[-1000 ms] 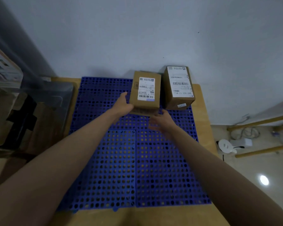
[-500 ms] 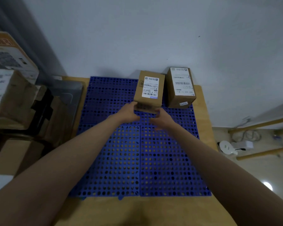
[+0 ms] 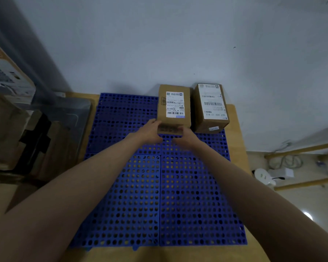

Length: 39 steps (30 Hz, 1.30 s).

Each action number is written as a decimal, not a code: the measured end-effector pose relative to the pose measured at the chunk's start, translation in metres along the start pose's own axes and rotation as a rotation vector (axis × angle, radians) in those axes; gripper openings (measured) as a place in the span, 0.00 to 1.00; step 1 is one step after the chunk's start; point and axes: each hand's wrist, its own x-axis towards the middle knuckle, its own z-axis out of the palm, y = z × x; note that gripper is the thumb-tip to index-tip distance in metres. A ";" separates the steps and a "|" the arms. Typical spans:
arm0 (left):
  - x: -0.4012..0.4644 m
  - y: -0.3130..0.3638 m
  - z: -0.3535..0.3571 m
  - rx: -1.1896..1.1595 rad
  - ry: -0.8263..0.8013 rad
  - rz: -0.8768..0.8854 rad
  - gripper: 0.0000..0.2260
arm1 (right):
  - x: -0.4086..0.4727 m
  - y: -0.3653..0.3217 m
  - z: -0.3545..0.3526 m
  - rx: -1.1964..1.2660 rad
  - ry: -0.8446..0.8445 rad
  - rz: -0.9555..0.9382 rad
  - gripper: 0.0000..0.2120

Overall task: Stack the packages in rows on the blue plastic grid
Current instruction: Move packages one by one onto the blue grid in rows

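On the blue perforated plastic grid (image 3: 159,195), far edge | left hand (image 3: 150,130) and right hand (image 3: 186,135) grip brown labelled cardboard package (image 3: 173,108) at near corners | advice: push flush beside second brown box (image 3: 210,108), against the grid's back.

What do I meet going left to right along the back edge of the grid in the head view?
Bare blue grid → package with both hands on it → second package at the grid's right corner → wooden table edge.
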 end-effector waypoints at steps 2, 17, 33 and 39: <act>0.008 0.001 -0.002 0.022 0.005 -0.005 0.39 | 0.006 0.000 -0.004 -0.028 -0.004 -0.023 0.34; -0.064 -0.003 -0.021 0.266 -0.078 -0.078 0.40 | -0.061 -0.016 -0.004 -0.203 -0.108 -0.054 0.32; -0.220 0.004 -0.019 0.348 -0.054 0.017 0.38 | -0.225 -0.033 0.010 -0.397 -0.074 -0.118 0.35; -0.273 -0.003 -0.008 0.338 0.030 -0.007 0.34 | -0.264 -0.039 0.023 -0.408 -0.111 -0.171 0.33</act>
